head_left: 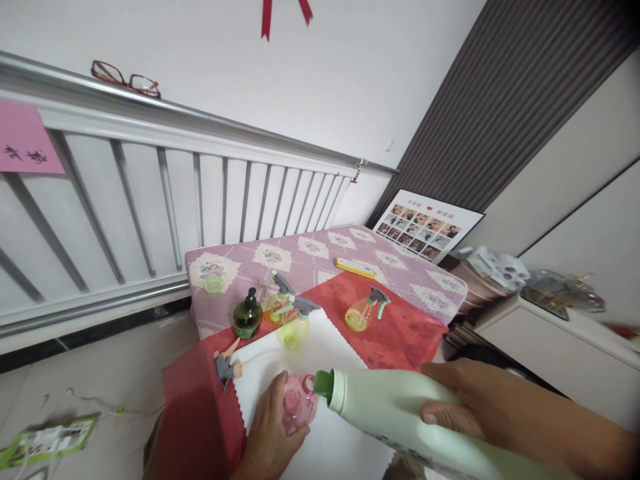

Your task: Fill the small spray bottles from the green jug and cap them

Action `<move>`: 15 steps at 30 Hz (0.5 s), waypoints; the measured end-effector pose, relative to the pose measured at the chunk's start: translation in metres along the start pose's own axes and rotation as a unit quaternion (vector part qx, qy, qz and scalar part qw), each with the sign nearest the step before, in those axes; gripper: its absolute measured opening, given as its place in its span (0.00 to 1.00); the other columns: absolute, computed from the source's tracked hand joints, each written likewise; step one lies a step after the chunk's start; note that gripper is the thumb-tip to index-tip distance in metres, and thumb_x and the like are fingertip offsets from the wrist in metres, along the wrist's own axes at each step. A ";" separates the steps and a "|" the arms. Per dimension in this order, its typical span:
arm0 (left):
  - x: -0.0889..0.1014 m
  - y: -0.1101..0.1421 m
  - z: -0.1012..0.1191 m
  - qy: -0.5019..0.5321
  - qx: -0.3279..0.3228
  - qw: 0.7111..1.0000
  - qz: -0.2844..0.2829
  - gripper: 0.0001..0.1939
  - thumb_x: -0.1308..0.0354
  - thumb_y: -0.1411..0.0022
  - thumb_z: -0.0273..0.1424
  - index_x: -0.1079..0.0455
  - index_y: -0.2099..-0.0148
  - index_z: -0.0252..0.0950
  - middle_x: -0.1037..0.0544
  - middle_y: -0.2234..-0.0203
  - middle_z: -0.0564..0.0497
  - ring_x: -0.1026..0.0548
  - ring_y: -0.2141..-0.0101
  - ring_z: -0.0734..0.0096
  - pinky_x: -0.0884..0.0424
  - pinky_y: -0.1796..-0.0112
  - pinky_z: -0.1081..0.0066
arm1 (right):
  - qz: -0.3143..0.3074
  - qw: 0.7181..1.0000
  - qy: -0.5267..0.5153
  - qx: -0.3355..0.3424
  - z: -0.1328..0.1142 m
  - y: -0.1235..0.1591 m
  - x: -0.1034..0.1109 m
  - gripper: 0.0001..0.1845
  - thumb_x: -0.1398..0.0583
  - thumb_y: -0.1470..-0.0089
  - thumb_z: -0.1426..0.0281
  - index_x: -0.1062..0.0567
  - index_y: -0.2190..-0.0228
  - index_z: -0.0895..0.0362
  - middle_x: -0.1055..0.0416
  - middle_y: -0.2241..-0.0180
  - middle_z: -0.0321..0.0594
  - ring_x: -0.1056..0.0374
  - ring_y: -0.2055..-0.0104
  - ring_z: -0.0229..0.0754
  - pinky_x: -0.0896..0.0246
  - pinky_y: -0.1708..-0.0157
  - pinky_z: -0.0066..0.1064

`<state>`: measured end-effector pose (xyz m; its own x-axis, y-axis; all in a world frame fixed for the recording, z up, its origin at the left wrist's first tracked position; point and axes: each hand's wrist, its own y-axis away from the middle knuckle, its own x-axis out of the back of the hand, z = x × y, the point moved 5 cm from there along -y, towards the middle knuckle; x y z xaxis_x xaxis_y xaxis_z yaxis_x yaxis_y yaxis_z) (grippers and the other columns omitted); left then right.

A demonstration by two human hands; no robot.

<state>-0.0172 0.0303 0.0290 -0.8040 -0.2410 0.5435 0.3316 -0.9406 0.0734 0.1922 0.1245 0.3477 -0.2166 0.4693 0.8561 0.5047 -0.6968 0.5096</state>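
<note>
My left hand (pixel 270 433) is wrapped around a small pink bottle (pixel 299 402) standing open on a white cloth (pixel 310 353). My right hand (pixel 465 400) grips a large pale green jug (pixel 400 413), tipped on its side so its green spout (pixel 324 385) meets the pink bottle's mouth. A detached grey and pink spray head (pixel 226 365) lies just left of the cloth.
A table with a pink patterned cover (pixel 310 250) and a red cloth (pixel 400 333) carries a dark green bottle (pixel 247 315), two yellow-green spray bottles (pixel 293 320), an orange-yellow spray bottle (pixel 365 310) and a yellow bar (pixel 355 267). White railing behind; cluttered cabinet (pixel 550 333) right.
</note>
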 end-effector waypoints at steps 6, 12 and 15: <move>-0.001 0.000 0.000 0.001 -0.001 1.000 0.000 0.47 0.41 0.51 0.35 0.49 0.30 0.31 0.41 0.31 0.38 0.39 0.33 0.51 0.41 0.34 0.55 | -0.009 1.000 -0.007 0.009 -0.001 -0.001 -0.001 0.27 0.50 0.41 0.44 0.25 0.65 0.52 0.21 0.63 0.46 0.26 0.63 0.53 0.34 0.64 0.38; 0.000 0.000 0.000 0.003 -0.002 1.000 -0.006 0.47 0.40 0.51 0.36 0.50 0.30 0.31 0.41 0.30 0.39 0.40 0.32 0.52 0.41 0.33 0.57 | -0.013 1.000 0.001 -0.006 -0.007 0.002 0.003 0.25 0.49 0.41 0.47 0.25 0.65 0.53 0.21 0.62 0.48 0.26 0.62 0.54 0.34 0.63 0.39; 0.001 0.000 0.002 0.002 0.005 1.000 -0.014 0.48 0.41 0.51 0.36 0.51 0.29 0.32 0.42 0.30 0.40 0.41 0.32 0.52 0.42 0.33 0.57 | -0.001 1.000 0.007 0.001 -0.004 0.002 0.002 0.27 0.49 0.41 0.45 0.24 0.65 0.53 0.21 0.63 0.47 0.25 0.63 0.52 0.33 0.64 0.38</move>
<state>-0.0168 0.0303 0.0317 -0.8154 -0.2160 0.5371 0.3143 -0.9443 0.0973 0.1894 0.1218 0.3512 -0.2299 0.4633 0.8559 0.5065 -0.6939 0.5117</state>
